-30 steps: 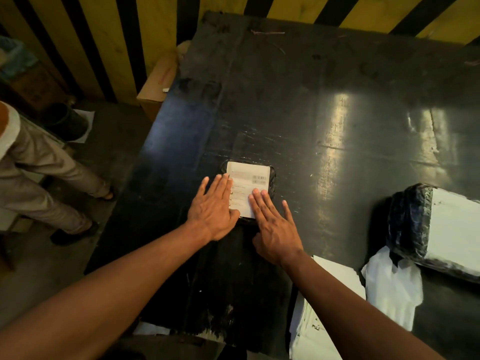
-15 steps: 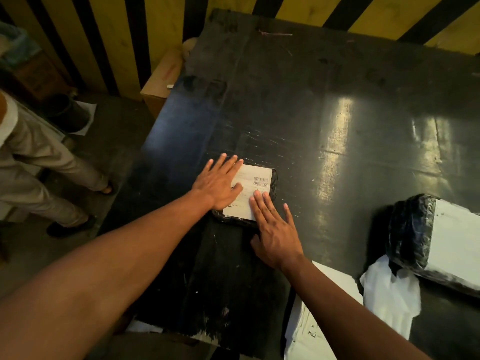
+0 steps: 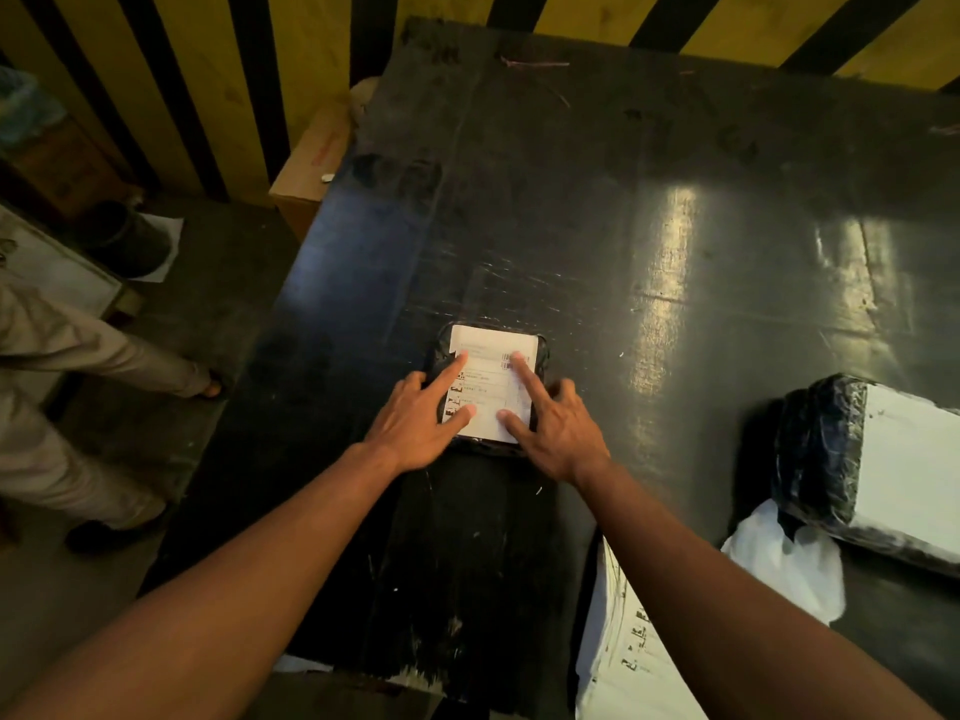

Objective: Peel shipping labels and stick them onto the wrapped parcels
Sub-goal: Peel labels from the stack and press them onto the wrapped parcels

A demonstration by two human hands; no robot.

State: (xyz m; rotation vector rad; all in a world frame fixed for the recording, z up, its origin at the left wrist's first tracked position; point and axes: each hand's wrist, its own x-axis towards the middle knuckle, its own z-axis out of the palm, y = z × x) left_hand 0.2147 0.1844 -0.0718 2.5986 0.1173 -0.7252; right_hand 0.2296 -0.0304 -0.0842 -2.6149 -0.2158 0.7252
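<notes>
The white rectangular paper shipping label (image 3: pixel 491 381), printed with dark text and a barcode, lies flat on top of a small parcel wrapped in black plastic film (image 3: pixel 540 350), whose dark edge shows just beyond the fingertips and along both sides of the label. The parcel sits on the glossy black table top (image 3: pixel 571 226), directly under both hands. The left hand (image 3: pixel 415 423) has its fingers spread and nearly straight, the forefinger tip on the label's upper left part and the thumb on its lower left part. The right hand (image 3: pixel 556 428) mirrors it, its extended forefinger near the barcode and its thumb on the lower right part. Neither hand curls round anything; both press down with outstretched fingers.

For this parcel the work seems almost finished: the label looks peeled, placed and in the course of being smoothed, with no raised corner that can be made out.

To the right of the right-hand fingers, well apart, lies a larger parcel in black film with a broad white face (image 3: pixel 883 459); whether that face is a label cannot be told. Below the right wrist lies a stack of white printed sheets (image 3: pixel 618 652), probably further labels, so more parcels may remain.
</notes>
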